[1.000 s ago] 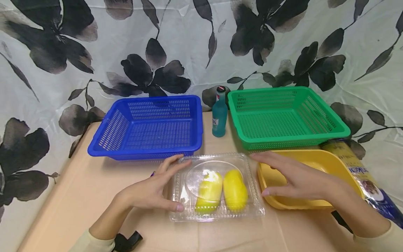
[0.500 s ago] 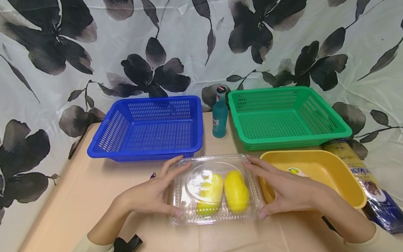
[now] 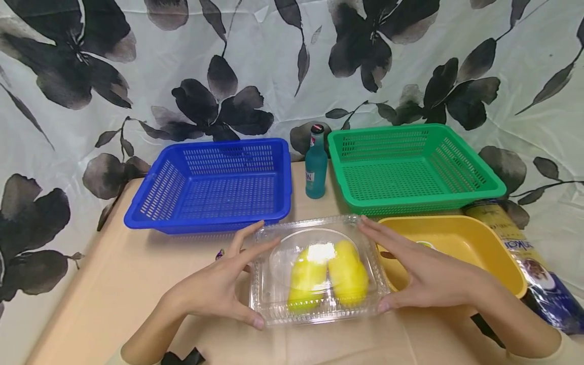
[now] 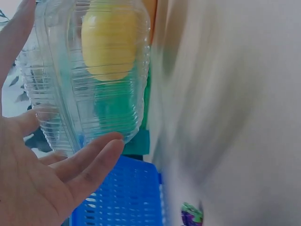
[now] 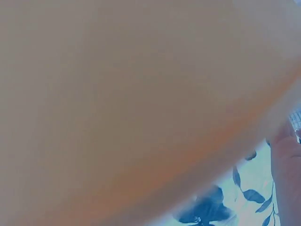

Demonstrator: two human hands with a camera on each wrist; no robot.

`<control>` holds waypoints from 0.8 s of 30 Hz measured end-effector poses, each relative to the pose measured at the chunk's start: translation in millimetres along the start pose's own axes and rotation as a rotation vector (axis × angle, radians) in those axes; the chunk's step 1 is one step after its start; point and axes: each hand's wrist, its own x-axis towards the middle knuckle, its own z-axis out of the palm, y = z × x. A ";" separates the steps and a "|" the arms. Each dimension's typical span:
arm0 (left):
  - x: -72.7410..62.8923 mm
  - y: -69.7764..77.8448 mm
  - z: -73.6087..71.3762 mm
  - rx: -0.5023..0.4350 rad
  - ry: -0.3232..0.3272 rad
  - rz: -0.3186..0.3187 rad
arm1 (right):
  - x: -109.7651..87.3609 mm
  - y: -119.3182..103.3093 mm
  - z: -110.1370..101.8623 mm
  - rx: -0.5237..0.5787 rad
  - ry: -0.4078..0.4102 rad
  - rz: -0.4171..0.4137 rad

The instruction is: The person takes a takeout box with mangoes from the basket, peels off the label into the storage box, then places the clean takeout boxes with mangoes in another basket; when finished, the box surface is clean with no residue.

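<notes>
A clear plastic clamshell container with two yellow, mango-like fruits inside is held between both hands in the head view. My left hand grips its left side, fingers spread along the far corner and thumb at the near one. On the opposite side, my right hand grips it, fingertips at the far right corner and thumb near the front. The left wrist view shows the container raised off the table beside the left fingers. Mostly a blurred surface fills the right wrist view, with part of the right hand at its edge.
Behind stand a blue basket, a teal bottle and a green basket. A yellow tray sits at the right, beside a yellow-and-blue bag. A small purple-green item lies on the table.
My right hand has moved left onto the container's right side. The container has since risen and tilted slightly, with its far right corner higher. The fruits inside have shifted a little to the right.
</notes>
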 end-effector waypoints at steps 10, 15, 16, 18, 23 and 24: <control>10.0 22.1 -4.3 0.037 0.120 0.119 | -16.8 -2.0 -23.2 0.020 0.119 -0.046; 23.5 35.5 -10.3 0.060 0.170 0.176 | -24.2 -1.4 -43.2 -0.033 0.191 -0.189; 27.0 38.3 -11.8 0.065 0.177 0.190 | -25.2 -0.9 -47.4 -0.034 0.200 -0.207; 34.6 43.5 -14.6 0.079 0.188 0.215 | -27.1 0.3 -55.6 -0.042 0.216 -0.232; 57.9 54.2 -21.5 0.112 0.211 0.248 | -30.2 4.6 -75.4 -0.078 0.274 -0.266; 63.6 55.9 -23.1 0.118 0.217 0.257 | -30.2 5.8 -79.8 -0.083 0.289 -0.274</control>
